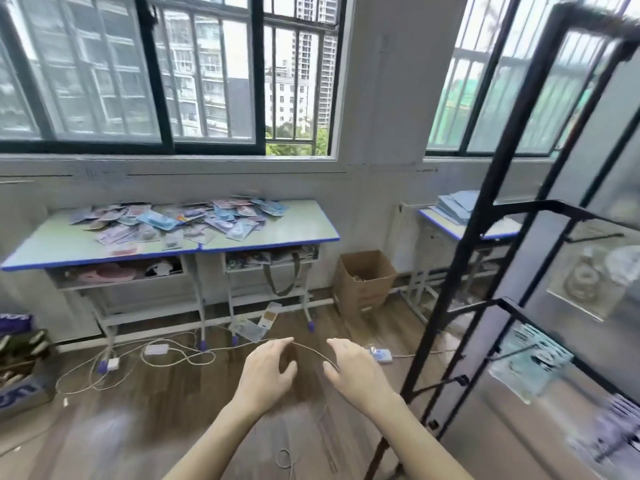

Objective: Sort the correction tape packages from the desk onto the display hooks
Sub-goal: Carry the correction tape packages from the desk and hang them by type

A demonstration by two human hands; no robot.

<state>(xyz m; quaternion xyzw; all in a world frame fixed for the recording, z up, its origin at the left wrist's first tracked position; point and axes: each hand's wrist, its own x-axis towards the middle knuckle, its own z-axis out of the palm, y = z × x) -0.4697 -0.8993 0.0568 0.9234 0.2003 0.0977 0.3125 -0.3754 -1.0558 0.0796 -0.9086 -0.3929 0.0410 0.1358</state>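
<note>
A: Correction tape packages point(180, 220) lie in a loose heap on top of your two desks point(294, 230) under the window, spread across both and thickest near the back edge. None is in your hands.

B: What do the containers hold, from the left?

A: At the far left edge you have an open box point(20, 372) on the floor with dark, blurred things in it; I can't tell what they are. The shelf under the left desk holds something pink and flat point(107, 273) and some darker bits. The shelf under the right desk is stuffed with papers or packs, and a grey-green strap point(282, 275) hangs down from it. Right of the desks, a brown cardboard box point(363, 282) stands open on the floor with some small things low inside, too dim to name.

B: And my hands?

A: Your left hand point(268, 370) and right hand point(356, 370) are out in front of you over the wooden floor, near each other, fingers loosely curled, holding nothing. Cables point(166, 358) run over the floor beyond them.

B: The hooks?

A: On your right, the black wire rack point(485, 209) has hooks point(512, 353), and a few packs point(530, 362) hang there already, blurred.
</note>
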